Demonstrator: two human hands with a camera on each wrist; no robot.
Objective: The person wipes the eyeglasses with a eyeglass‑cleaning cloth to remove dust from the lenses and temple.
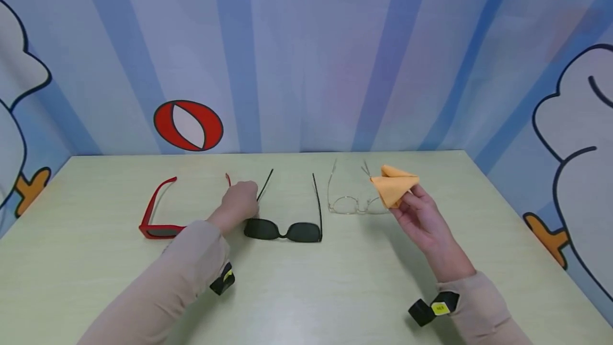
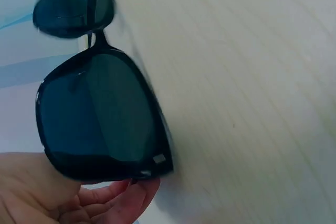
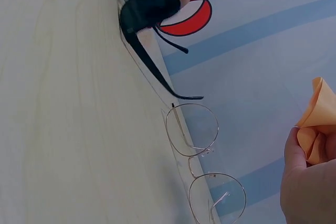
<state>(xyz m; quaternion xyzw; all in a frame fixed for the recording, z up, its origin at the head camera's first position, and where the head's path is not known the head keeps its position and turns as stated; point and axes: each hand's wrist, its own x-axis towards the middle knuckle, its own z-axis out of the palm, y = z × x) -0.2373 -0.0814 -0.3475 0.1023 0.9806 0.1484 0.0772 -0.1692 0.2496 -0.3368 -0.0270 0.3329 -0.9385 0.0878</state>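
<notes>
My left hand [image 1: 241,205] pinches the black sunglasses [image 1: 282,230] near the hinge on their left side. In the left wrist view the fingers [image 2: 123,203] show below the dark lens, at the frame's outer corner. The sunglasses' arms are unfolded and point away from me. Raised on the right, my right hand [image 1: 426,222] grips a bunched orange cloth [image 1: 395,185] between thumb and fingers. Behind and left of this cloth are thin wire-rimmed eyeglasses [image 1: 345,205], partly covered by cloth and hand in the head view.
Red-framed sunglasses [image 1: 160,230] sit at the left with their arms open, partly hidden by my left arm. The pale wooden table [image 1: 306,292] ends at a blue printed backdrop [image 1: 301,57]. Each wrist wears a small black camera [image 1: 421,312].
</notes>
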